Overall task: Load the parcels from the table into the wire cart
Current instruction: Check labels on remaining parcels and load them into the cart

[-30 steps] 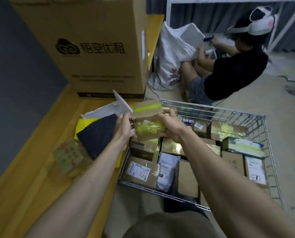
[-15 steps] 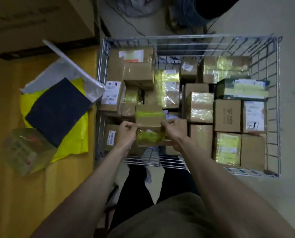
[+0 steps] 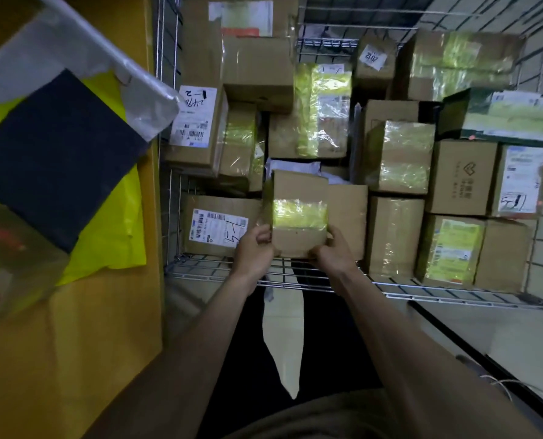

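While both hands gripped it, the small taped parcel point(image 3: 298, 213) sat upright over the near edge of the wire cart point(image 3: 454, 299), yellow tape band facing up. Left hand point(image 3: 253, 250) curled round its near-left corner; right hand point(image 3: 332, 253) curled round its near-right corner. Just left of it, inside the cart: a labelled box point(image 3: 219, 228). Right of it: a plain brown box point(image 3: 347, 217), touching. Farther in, more taped cartons, closely packed. Left of the cart, on the yellow surface point(image 3: 74, 359): a dark flat packet point(image 3: 58, 156) atop a yellow bag point(image 3: 115, 236), a grey mailer point(image 3: 131, 87) overhanging the cart rim, a blurred wrapped box point(image 3: 13, 258) near.
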